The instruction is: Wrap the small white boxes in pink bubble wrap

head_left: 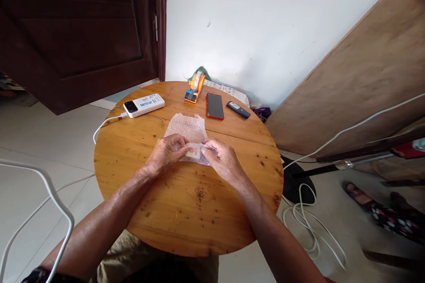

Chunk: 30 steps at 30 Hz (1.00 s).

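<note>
At frame centre, I watch the left hand (168,154) and right hand (223,159), fingers pinching bubble wrap (186,127) beside a printed item (194,151). A phone (215,106) lies above.

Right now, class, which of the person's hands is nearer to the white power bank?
Left. The left hand is closer to the camera than the white power bank and slightly to its right; the right hand is also closer but much farther right.

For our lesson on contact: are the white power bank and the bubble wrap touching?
Apart. The head view shows a strip of bare wooden tabletop between power bank and bubble wrap.
</note>
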{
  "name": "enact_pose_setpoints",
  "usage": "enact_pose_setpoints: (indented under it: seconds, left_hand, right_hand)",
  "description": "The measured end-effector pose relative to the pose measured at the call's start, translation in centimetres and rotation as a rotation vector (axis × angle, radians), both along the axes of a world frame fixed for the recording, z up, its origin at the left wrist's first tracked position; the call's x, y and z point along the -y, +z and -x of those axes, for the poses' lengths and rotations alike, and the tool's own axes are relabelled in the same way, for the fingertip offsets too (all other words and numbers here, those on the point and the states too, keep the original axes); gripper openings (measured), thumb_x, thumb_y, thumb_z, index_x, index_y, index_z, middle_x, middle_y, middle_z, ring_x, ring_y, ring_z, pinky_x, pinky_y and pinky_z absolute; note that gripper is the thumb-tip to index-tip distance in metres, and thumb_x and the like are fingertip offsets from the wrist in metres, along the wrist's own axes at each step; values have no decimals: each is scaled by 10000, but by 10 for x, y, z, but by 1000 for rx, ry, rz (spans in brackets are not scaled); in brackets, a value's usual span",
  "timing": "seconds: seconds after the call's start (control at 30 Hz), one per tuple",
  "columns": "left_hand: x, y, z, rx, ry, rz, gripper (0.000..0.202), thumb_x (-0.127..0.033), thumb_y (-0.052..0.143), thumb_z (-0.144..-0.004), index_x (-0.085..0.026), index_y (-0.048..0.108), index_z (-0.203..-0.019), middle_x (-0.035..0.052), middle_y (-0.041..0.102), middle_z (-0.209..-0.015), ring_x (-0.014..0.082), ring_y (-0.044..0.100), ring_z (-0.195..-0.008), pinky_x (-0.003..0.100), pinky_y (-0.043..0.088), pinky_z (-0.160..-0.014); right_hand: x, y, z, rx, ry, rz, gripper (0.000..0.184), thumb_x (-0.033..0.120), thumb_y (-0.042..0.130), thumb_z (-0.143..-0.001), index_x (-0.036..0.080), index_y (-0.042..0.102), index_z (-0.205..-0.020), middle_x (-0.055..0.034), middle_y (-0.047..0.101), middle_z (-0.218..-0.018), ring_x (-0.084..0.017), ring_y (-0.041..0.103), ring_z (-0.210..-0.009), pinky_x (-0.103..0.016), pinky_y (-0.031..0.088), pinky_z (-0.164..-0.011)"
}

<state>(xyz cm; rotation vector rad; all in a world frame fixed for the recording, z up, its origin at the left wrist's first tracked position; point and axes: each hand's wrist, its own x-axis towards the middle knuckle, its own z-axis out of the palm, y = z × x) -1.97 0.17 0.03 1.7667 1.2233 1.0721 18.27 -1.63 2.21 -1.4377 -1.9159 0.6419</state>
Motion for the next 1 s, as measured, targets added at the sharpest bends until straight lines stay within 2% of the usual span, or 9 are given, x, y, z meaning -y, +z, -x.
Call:
enact_pose_setpoints:
  seconds: [0.07,0.2,0.27,0.47,0.53,0.63,0.77,0.9,1.0]
  left_hand:
    - [-1,-2,0,0,-6,8,235,-368,652,-777,-191,573,-644,41,757,-940,165,668,-810,262,492,-706]
    - [-4,-6,1,21,-10,22,222,-356,659,-770,-189,579,-648,37,752,-925,168,672,-827,268,495,-740]
    - [-5,-6,1,30,-5,33,208,-352,673,-761,-187,590,-666,33,746,-907,169,672,-835,269,499,-763]
    - [-9,-3,0,8,-1,50,154,-322,684,-734,-185,655,-798,-16,676,-754,140,606,-720,240,482,-695]
    - [-10,-3,0,21,-4,61,160,-325,679,-734,-185,654,-807,-18,673,-763,135,594,-716,237,477,-690]
    - [-10,-4,-1,30,-4,71,153,-316,660,-736,-180,649,-807,-20,665,-762,131,585,-710,235,469,-688]
    - [-10,-6,-3,29,-1,59,159,-322,649,-739,-175,647,-801,-19,649,-741,130,571,-700,234,458,-681]
    - [-10,-6,-5,17,10,46,176,-340,631,-757,-175,648,-813,-10,654,-752,135,576,-706,239,467,-684]
    - [-10,-3,0,-18,24,52,191,-344,620,-759,-176,654,-844,8,685,-805,151,608,-756,255,489,-728]
  right_hand:
    - [-1,-1,1,35,-21,-13,106,213,553,-856,213,658,-845,-61,737,-1039,-203,676,-910,-279,487,-703]
    - [-5,-2,0,174,-64,23,125,239,548,-881,208,630,-792,-32,704,-778,-180,628,-697,-282,431,-649]
    - [-6,-2,-1,208,-83,19,125,239,548,-881,210,617,-781,-21,686,-735,-170,603,-655,-275,401,-622]
    - [-5,-12,-3,243,-105,-47,38,201,575,-860,216,601,-884,-52,697,-878,-206,638,-787,-298,442,-690]
    - [-2,-15,-2,267,-101,-152,160,154,575,-843,216,598,-988,-75,683,-990,-225,634,-879,-319,465,-738]
    - [2,-14,0,357,-55,-387,180,106,537,-864,211,615,-988,-95,657,-1064,-248,588,-979,-360,464,-826]
    - [7,-7,5,453,64,-600,172,135,494,-939,197,654,-927,-76,689,-989,-242,557,-962,-379,419,-858]
    - [12,-6,12,551,214,-607,196,206,502,-970,169,661,-1079,-75,708,-1063,-238,553,-971,-390,380,-852]
    - [14,-7,17,634,216,-553,229,213,500,-976,151,646,-1141,-85,703,-1097,-237,548,-957,-398,357,-860]
